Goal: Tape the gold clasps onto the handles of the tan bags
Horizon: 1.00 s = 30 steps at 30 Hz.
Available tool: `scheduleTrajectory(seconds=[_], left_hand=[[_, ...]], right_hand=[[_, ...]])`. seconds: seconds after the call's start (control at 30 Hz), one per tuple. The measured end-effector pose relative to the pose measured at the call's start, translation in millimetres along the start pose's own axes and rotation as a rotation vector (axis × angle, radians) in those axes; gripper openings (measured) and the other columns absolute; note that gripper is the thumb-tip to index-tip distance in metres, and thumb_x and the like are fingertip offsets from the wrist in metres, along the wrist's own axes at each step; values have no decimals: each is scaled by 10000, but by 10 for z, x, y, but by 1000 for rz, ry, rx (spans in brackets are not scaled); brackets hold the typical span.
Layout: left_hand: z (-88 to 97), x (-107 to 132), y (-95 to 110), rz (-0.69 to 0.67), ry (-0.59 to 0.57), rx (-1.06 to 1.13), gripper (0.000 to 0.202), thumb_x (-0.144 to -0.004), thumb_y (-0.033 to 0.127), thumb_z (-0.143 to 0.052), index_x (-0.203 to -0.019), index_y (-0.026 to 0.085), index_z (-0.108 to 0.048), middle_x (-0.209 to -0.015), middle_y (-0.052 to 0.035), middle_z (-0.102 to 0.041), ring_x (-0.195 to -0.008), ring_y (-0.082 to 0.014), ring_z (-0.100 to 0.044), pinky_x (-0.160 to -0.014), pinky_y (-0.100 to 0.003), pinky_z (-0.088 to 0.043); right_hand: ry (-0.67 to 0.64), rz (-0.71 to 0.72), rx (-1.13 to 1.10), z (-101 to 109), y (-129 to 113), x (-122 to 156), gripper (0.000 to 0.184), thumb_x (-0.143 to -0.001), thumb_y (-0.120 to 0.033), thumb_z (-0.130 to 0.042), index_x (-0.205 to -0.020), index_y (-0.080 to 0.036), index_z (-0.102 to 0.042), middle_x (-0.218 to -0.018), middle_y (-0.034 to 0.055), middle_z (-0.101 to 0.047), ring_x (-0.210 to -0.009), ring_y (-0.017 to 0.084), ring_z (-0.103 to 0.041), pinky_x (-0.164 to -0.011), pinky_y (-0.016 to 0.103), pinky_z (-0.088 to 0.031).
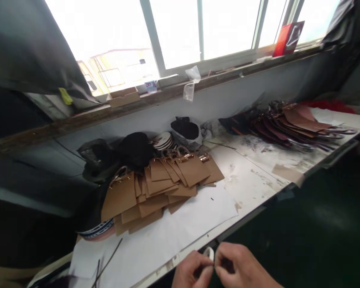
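Low in the head view, my left hand and my right hand are both closed, with thumb and fingertips pinched close together. Between them a narrow white strip bends into a small loop. Its lower ends disappear at the fingertips of both hands. Both hands are just off the front edge of the white worktable. Beyond them lies an overlapping heap of flat tan bag panels with gold-coloured fittings and handles along their upper edges.
Dark maroon and brown panels are piled at the far right. Behind the tan heap are a black bundle, round white discs and a plastic bag with black material. Thin dark strips lie at the near left. A windowsill runs behind.
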<state>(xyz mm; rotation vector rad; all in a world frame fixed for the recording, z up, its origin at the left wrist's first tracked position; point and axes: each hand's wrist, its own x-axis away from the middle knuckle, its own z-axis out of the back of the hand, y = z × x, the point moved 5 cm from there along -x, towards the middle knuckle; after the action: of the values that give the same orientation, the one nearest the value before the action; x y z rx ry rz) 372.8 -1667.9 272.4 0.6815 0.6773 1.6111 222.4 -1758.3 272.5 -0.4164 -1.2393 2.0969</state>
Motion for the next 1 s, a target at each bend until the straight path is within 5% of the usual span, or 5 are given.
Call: scheduleTrajectory(seconds=[0.2, 0.4, 0.5, 0.8, 1.0], left_hand=[[-816, -676, 639, -105, -237, 125, 120, -903, 214, -573, -876, 213, -691, -833, -8, -674, -762, -132, -624, -717, -245, -450], [-1066, -1109, 958, -215, -355, 122, 121, -894, 190, -554, -896, 232, -667, -858, 8, -657, -778, -124, -626, -710, -234, -448], [-1060, -1379, 976, -228, -300, 114, 133, -876, 171, -560, -900, 235, -674, -858, 9, -665, -779, -123, -630, -713, -234, -450], [-1004, -2315, 811, -42, -82, 238, 124, -846, 166, -580, -849, 222, -690, -843, -6, -701, -798, -135, -653, -728, -231, -469], [-829, -2839, 815, 75, -22, 308, 129, -815, 156, -604, -812, 219, -716, -773, 15, -665, -724, -113, -597, -666, -226, -417]], right_hand=[[130, -290, -104, 681, 641, 557, 136, -847, -288, -575, -732, -222, -608, -706, -28, -623, -675, 136, -578, -634, 235, -442], [279, -437, -75, 1046, 1170, 741, 251, -855, -505, -659, -892, -257, -660, -785, -29, -663, -721, 144, -621, -665, 214, -498], [252, -385, -55, 1224, 1320, 523, 299, -865, -545, -661, -1020, -290, -683, -877, -26, -703, -788, 147, -657, -721, 203, -518], [-19, -128, 71, 1852, 1481, -695, 221, -959, -458, -577, -879, -286, -691, -857, -26, -704, -817, 140, -672, -756, 204, -520], [-93, 4, 171, 2224, 1358, -1316, 202, -962, -395, -562, -858, -266, -678, -793, -12, -690, -746, 146, -662, -696, 241, -512]])
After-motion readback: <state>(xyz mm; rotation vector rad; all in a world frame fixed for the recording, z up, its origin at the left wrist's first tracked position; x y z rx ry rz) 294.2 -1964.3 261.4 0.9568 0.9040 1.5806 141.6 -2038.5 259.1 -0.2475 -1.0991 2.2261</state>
